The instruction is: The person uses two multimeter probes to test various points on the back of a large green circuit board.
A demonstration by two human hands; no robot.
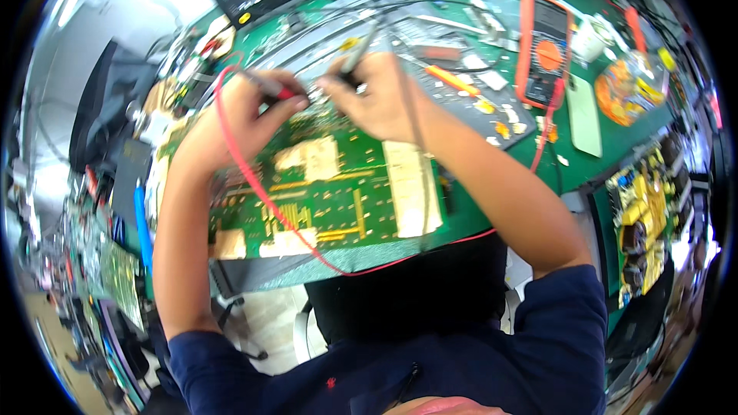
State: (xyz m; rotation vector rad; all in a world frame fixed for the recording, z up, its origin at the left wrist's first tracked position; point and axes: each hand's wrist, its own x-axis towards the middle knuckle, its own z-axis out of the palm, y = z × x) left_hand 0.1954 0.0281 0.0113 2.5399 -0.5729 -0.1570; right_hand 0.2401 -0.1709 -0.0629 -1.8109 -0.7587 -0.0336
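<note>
Probing is under way: the left hand (246, 111) pinches a red probe (277, 91), the right hand (377, 96) a black probe (350, 69), tips at the far edge of the green circuit board (330, 184) on the table (461, 215). Moving on probably demands steady contact.

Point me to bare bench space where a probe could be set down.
Thin strip of green mat between the white phone and the bench edge. Bare board below both hands. Crowded: grey mat beside the orange multimeter, littered with parts, and the far bench.
</note>
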